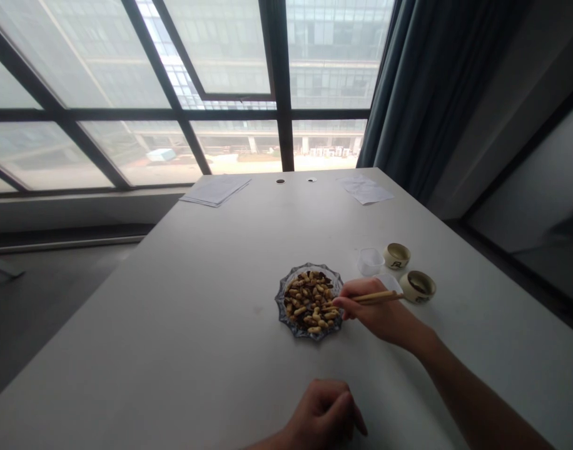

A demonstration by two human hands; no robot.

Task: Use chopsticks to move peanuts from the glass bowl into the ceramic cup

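A pair of wooden chopsticks is held in my right hand. Their tips reach among the peanuts at the right side of a scalloped glass dish. Darker pieces lie mixed in with the unshelled peanuts. Whether the tips pinch a nut is too small to make out. My left hand rests loosely curled on the table in front of the dish, with nothing visible in it.
Right of the dish stand a clear plastic cup, another clear container partly behind my right hand, and two cream bowls, one farther and one nearer. Papers and loose sheets lie at the white table's far end.
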